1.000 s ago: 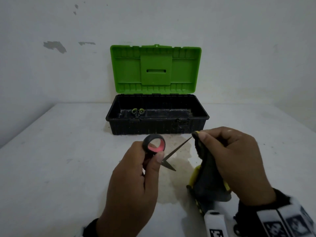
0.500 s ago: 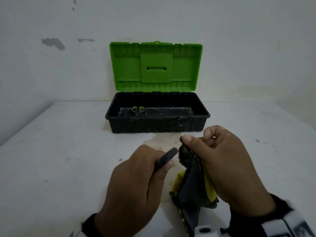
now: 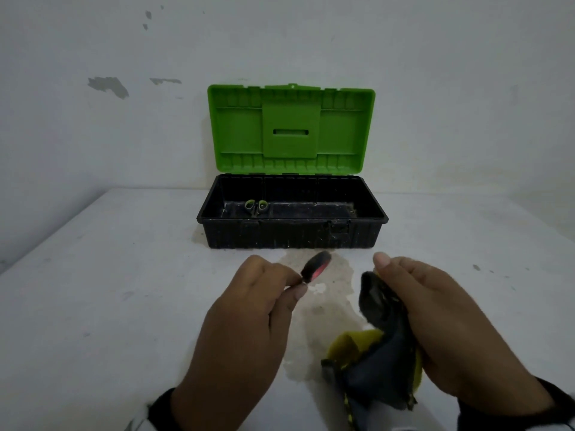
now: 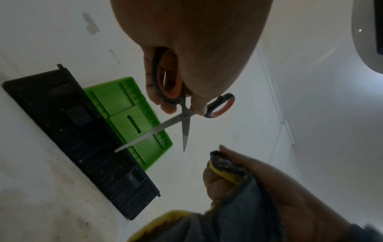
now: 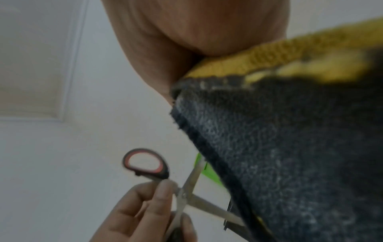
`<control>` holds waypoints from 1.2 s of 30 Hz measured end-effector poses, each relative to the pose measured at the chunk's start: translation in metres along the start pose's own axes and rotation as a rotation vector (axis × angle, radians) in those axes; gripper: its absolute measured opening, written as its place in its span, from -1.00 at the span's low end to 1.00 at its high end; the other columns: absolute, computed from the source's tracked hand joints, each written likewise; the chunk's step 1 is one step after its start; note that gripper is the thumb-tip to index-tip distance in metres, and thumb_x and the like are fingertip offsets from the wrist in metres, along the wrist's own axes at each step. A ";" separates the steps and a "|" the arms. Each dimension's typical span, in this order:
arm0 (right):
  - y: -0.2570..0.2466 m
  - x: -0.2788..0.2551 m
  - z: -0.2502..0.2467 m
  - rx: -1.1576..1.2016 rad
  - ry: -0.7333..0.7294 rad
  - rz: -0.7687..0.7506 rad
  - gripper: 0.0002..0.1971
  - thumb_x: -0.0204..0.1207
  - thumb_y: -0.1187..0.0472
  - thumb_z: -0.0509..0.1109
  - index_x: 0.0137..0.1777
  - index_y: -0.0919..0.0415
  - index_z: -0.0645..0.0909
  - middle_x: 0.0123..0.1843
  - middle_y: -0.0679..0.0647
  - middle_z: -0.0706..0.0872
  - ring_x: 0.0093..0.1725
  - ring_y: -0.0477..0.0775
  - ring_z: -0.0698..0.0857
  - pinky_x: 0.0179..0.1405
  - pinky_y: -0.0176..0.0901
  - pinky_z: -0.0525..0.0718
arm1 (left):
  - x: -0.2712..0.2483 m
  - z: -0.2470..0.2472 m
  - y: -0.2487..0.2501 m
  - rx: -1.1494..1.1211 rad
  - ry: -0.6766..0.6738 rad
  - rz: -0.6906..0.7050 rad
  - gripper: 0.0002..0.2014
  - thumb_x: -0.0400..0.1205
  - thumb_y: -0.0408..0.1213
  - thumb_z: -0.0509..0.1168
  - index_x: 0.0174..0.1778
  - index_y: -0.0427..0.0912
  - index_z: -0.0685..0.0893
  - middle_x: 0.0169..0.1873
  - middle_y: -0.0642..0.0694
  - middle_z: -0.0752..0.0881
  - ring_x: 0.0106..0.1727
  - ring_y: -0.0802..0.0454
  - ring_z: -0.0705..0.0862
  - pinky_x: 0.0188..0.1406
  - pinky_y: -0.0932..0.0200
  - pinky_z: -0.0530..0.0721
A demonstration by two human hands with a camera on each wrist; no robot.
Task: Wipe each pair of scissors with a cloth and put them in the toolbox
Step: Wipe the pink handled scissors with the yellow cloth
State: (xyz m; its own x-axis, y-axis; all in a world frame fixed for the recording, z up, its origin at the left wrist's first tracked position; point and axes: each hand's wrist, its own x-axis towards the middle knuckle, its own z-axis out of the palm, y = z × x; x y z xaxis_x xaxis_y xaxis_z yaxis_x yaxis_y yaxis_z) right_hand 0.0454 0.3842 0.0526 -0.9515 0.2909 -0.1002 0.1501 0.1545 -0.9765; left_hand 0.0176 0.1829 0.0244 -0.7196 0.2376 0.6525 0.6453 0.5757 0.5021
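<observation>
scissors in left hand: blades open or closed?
Open. The left wrist view shows the scissors' two blades spread in a V from the pivot, tips apart.

Scissors [image 3: 256,207] lie in toolbox [image 3: 292,234] behind hands.

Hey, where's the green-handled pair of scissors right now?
In the head view, the green-handled scissors lie on the floor of the open toolbox, toward its left end, beyond both hands.

Head view: above, facing forward and down across worktop [image 3: 93,306] toward wall; toolbox [image 3: 292,231] frame centre, both hands low. Wrist views: close beneath palms, tilted upward. All three share scissors [image 4: 184,117]; left wrist view also shows toolbox, centre-left.
</observation>
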 end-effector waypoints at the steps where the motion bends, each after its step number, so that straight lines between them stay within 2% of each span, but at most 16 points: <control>1: -0.002 -0.002 0.002 -0.028 -0.062 0.044 -0.35 0.33 -0.42 0.31 -0.22 0.27 0.70 -0.34 0.16 0.74 -0.27 0.13 0.73 -0.10 0.13 0.71 | 0.002 0.001 0.001 0.037 -0.012 0.014 -0.83 0.68 -0.01 0.12 -0.08 0.07 0.58 -0.23 0.20 0.48 -0.30 0.21 0.53 -0.35 0.46 0.53; 3: -0.005 -0.004 0.006 -0.025 -0.203 0.126 -0.18 0.25 -0.58 0.25 -0.30 0.30 0.69 -0.38 0.18 0.70 -0.34 0.10 0.70 -0.15 0.08 0.65 | 0.006 0.002 0.005 0.116 -0.046 0.058 -0.74 0.68 -0.02 0.11 -0.09 -0.04 0.65 -0.25 0.12 0.53 -0.42 0.16 0.53 -0.51 0.42 0.57; 5: -0.008 -0.004 0.010 0.030 -0.304 0.184 -0.16 0.16 -0.65 0.30 -0.36 0.27 0.67 -0.44 0.16 0.64 -0.41 0.07 0.64 -0.20 0.03 0.56 | 0.008 0.002 0.007 0.186 -0.086 0.125 -0.70 0.67 -0.06 0.13 -0.12 -0.12 0.71 -0.29 0.01 0.58 -0.50 0.12 0.52 -0.64 0.25 0.60; 6: -0.009 -0.004 0.012 0.049 -0.320 0.187 -0.20 0.15 -0.61 0.34 -0.38 0.25 0.64 -0.46 0.16 0.60 -0.44 0.07 0.61 -0.23 0.00 0.54 | 0.009 0.003 0.006 0.220 -0.095 0.161 -0.71 0.66 -0.08 0.14 -0.13 -0.14 0.72 -0.31 -0.02 0.59 -0.52 0.09 0.52 -0.67 0.19 0.59; 8: -0.012 -0.005 0.014 0.084 -0.294 0.176 -0.37 0.33 -0.42 0.41 -0.45 0.23 0.65 -0.49 0.16 0.58 -0.48 0.07 0.59 -0.27 -0.03 0.54 | 0.009 0.005 0.004 0.247 -0.114 0.195 -0.72 0.65 -0.10 0.15 -0.14 -0.14 0.72 -0.31 -0.04 0.59 -0.53 0.09 0.51 -0.65 0.18 0.60; 10: -0.014 -0.007 0.015 0.124 -0.251 0.166 -0.55 0.48 -0.16 0.40 -0.44 0.19 0.76 -0.49 0.15 0.64 -0.50 0.07 0.62 -0.28 -0.04 0.56 | 0.008 0.005 0.000 0.205 -0.138 0.163 -0.73 0.65 -0.05 0.17 -0.09 -0.11 0.70 -0.24 0.01 0.59 -0.46 0.18 0.51 -0.52 0.40 0.59; 13: -0.011 -0.007 0.015 0.094 -0.233 0.099 -0.63 0.53 0.01 0.39 -0.40 0.23 0.77 -0.49 0.18 0.64 -0.48 0.10 0.60 -0.26 0.01 0.56 | 0.007 0.002 0.000 0.056 -0.098 -0.061 -0.71 0.59 0.18 0.26 0.08 0.11 0.53 -0.14 0.25 0.46 -0.33 0.32 0.54 -0.40 0.63 0.48; 15: -0.008 -0.008 0.016 -0.009 -0.199 0.012 -0.62 0.51 0.00 0.37 -0.40 0.24 0.75 -0.49 0.11 0.65 -0.44 0.08 0.59 -0.26 0.01 0.55 | 0.007 0.001 0.003 -0.030 -0.063 -0.318 -0.61 0.48 0.25 0.29 0.14 0.24 0.39 -0.14 0.28 0.46 -0.17 0.38 0.57 -0.34 0.60 0.54; 17: -0.006 -0.010 0.015 -0.119 -0.173 -0.076 -0.66 0.46 -0.03 0.36 -0.32 0.23 0.75 -0.46 0.06 0.69 -0.41 0.06 0.64 -0.32 -0.05 0.62 | 0.009 -0.001 0.003 -0.054 -0.121 -0.513 -0.61 0.50 0.18 0.35 0.15 0.21 0.41 -0.07 0.26 0.55 -0.16 0.32 0.60 -0.36 0.53 0.55; 20: -0.004 -0.013 0.014 -0.214 -0.165 -0.213 -0.73 0.54 0.07 0.35 -0.33 0.13 0.74 -0.40 0.01 0.73 -0.41 -0.04 0.67 -0.41 -0.32 0.62 | 0.010 -0.005 -0.004 -0.218 -0.218 -0.622 -0.79 0.60 0.02 0.35 0.09 0.08 0.61 -0.18 0.14 0.73 -0.30 0.26 0.71 -0.38 0.43 0.60; 24: 0.001 -0.015 0.009 -0.294 -0.208 -0.322 -0.67 0.63 0.12 0.33 -0.38 0.08 0.71 -0.44 -0.06 0.68 -0.48 -0.21 0.59 -0.49 -0.48 0.49 | 0.011 -0.012 -0.006 -0.417 -0.319 -0.701 -0.92 0.61 -0.06 0.37 -0.05 0.08 0.73 -0.51 0.24 0.65 -0.53 0.30 0.59 -0.47 0.38 0.51; 27: 0.005 -0.015 0.006 -0.316 -0.265 -0.327 -0.67 0.67 0.06 0.31 -0.34 0.03 0.70 -0.45 -0.07 0.66 -0.49 -0.21 0.57 -0.48 -0.44 0.48 | 0.012 -0.015 -0.004 -0.503 -0.302 -0.686 -0.72 0.42 0.13 0.46 -0.21 -0.01 0.72 -0.57 0.16 0.56 -0.57 0.26 0.48 -0.47 0.28 0.49; 29: 0.006 -0.016 0.005 -0.297 -0.316 -0.302 -0.69 0.64 0.08 0.31 -0.34 0.00 0.69 -0.46 -0.07 0.65 -0.49 -0.19 0.56 -0.48 -0.41 0.49 | 0.011 -0.015 0.001 -0.398 -0.261 -0.628 -0.56 0.28 0.28 0.44 -0.34 -0.06 0.65 -0.58 0.11 0.52 -0.57 0.25 0.44 -0.53 0.39 0.49; 32: 0.002 -0.020 0.003 -0.268 -0.378 -0.254 -0.70 0.50 -0.07 0.32 -0.36 0.06 0.69 -0.51 -0.01 0.60 -0.52 -0.10 0.52 -0.50 -0.36 0.48 | 0.011 -0.015 0.008 -0.192 -0.188 -0.562 -0.53 0.25 0.31 0.46 -0.45 -0.04 0.53 -0.62 0.14 0.50 -0.55 0.25 0.44 -0.57 0.45 0.46; 34: 0.002 -0.016 -0.003 -0.228 -0.335 -0.204 -0.66 0.48 -0.10 0.35 -0.33 0.15 0.68 -0.51 0.07 0.59 -0.51 -0.02 0.52 -0.45 -0.19 0.49 | 0.010 -0.016 0.009 -0.122 -0.161 -0.527 -0.51 0.23 0.33 0.47 -0.47 -0.03 0.51 -0.63 0.13 0.50 -0.55 0.21 0.42 -0.58 0.41 0.46; 36: 0.004 -0.008 -0.012 -0.189 -0.183 -0.205 -0.76 0.55 0.05 0.41 -0.26 0.18 0.70 -0.45 0.15 0.68 -0.46 0.09 0.59 -0.34 -0.05 0.56 | 0.009 -0.015 0.008 -0.067 -0.154 -0.502 -0.47 0.17 0.39 0.45 -0.48 -0.04 0.52 -0.63 0.06 0.49 -0.55 0.18 0.40 -0.53 0.33 0.47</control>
State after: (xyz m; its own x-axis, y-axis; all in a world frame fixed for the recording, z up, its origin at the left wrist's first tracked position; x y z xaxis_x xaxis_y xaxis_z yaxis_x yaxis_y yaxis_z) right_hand 0.0567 0.3937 0.0522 -0.9969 0.0636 0.0458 -0.0191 0.3700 -0.9288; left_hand 0.0207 0.1777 0.0430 -0.9703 0.0606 0.2343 0.2233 0.5981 0.7697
